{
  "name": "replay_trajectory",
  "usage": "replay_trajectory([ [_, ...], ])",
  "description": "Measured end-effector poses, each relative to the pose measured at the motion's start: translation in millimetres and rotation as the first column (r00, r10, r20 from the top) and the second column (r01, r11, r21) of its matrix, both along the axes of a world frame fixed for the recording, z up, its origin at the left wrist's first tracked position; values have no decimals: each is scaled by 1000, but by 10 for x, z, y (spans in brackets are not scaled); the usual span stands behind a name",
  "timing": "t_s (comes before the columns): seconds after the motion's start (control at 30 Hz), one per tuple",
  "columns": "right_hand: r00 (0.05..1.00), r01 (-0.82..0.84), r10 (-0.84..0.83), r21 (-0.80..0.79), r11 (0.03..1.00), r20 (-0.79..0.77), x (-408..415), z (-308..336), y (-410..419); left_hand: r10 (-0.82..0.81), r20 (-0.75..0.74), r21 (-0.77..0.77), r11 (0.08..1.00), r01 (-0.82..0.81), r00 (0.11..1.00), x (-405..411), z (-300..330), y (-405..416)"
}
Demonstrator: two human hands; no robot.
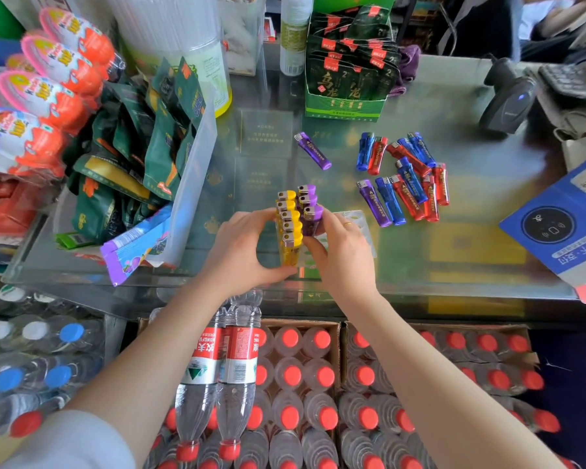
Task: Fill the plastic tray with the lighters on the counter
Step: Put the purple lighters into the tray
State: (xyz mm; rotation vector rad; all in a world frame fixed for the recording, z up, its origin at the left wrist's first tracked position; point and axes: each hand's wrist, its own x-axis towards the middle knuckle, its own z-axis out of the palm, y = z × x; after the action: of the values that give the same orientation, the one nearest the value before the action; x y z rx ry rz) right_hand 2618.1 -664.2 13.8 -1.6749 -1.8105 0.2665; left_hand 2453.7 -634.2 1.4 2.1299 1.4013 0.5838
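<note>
A clear plastic tray (359, 228) lies on the glass counter at centre. Several yellow lighters (290, 218) stand upright in its left row, with three purple lighters (309, 206) in the row beside them. My left hand (242, 247) cups the tray's left side and front corner. My right hand (339, 252) presses against the purple lighters from the right, its fingers on the nearest one. A loose purple lighter (312, 150) lies further back on the counter. A pile of blue, red and purple lighters (403, 177) lies to the right.
A clear bin of green snack packets (156, 157) stands at left, beside egg-shaped sweets (41, 96). A green tea box (349, 62) is behind, a barcode scanner (508, 99) and blue payment stand (562, 228) at right. Crates of water bottles (305, 384) sit below the counter's front edge.
</note>
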Motion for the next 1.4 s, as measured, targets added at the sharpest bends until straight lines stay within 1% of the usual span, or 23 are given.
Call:
replay_trajectory([
  [0.13,997,-37,36,7,999,68,13,-22,7,-5,-29,12,1000,5,1000,9,4,-8],
  [0.3,994,-59,58,9,998,88,58,-8,43,-19,-31,7,1000,19,999,28,73,-11],
  [0.33,991,-101,102,-14,995,85,103,7,67,-27,-47,13,1000,28,999,29,79,-3],
  [0.4,973,-217,225,-114,969,56,217,72,136,-21,-61,18,1000,22,998,30,77,11],
  [0.43,963,-262,268,-140,955,26,276,103,181,-7,-53,17,1000,8,999,30,69,20],
  [0.47,959,-282,282,-133,950,-24,318,138,224,7,-41,16,1000,-6,999,30,54,30],
  [0.53,964,-242,233,-64,968,-129,353,175,347,16,-26,17,1000,-16,1000,27,24,49],
  [0.57,970,-197,190,-30,980,-154,347,182,434,12,-24,15,1000,-12,1000,25,17,55],
  [0.63,985,-86,81,-32,996,-151,316,159,648,7,-24,11,1000,-6,1000,13,15,63],
  [0.7,995,6,-14,-84,996,-103,291,136,866,7,-21,7,1000,-7,1000,9,33,62],
  [0.73,998,36,-41,-103,994,-45,289,111,968,9,-16,7,1000,-9,1000,13,44,60],
  [0.83,982,71,-45,-136,988,184,262,17,1217,13,-11,22,1000,-13,1000,18,70,55],
  [0.9,964,81,-39,-150,985,262,240,-20,1323,6,-1,20,1000,-6,1000,19,68,58],
  [1.0,949,84,-30,-159,984,313,227,-6,1435,8,17,8,1000,-8,1000,10,54,62],
  [1.1,954,110,-63,-146,983,294,210,45,1446,-1,33,14,1000,1,999,7,51,66],
  [1.17,956,102,-56,-148,984,288,187,69,1384,-1,36,13,1000,1,999,9,51,65],
  [1.2,965,90,-49,-150,985,256,178,83,1329,1,33,10,1000,-1,999,8,45,66],
  [1.23,981,84,-56,-148,985,186,177,117,1258,4,31,7,1000,-4,1000,6,42,68],
  [1.3,993,90,-100,-161,983,-56,192,211,1066,13,30,0,1000,-13,999,1,33,74],
  [1.33,973,84,-117,-167,982,-197,216,253,942,15,34,1,1000,-15,999,0,32,79],
  [1.37,944,73,-123,-171,983,-306,251,290,791,12,36,5,1000,-12,999,4,32,81],
  [1.4,918,61,-124,-175,983,-376,286,309,628,6,35,10,1000,-6,999,11,34,79],
])
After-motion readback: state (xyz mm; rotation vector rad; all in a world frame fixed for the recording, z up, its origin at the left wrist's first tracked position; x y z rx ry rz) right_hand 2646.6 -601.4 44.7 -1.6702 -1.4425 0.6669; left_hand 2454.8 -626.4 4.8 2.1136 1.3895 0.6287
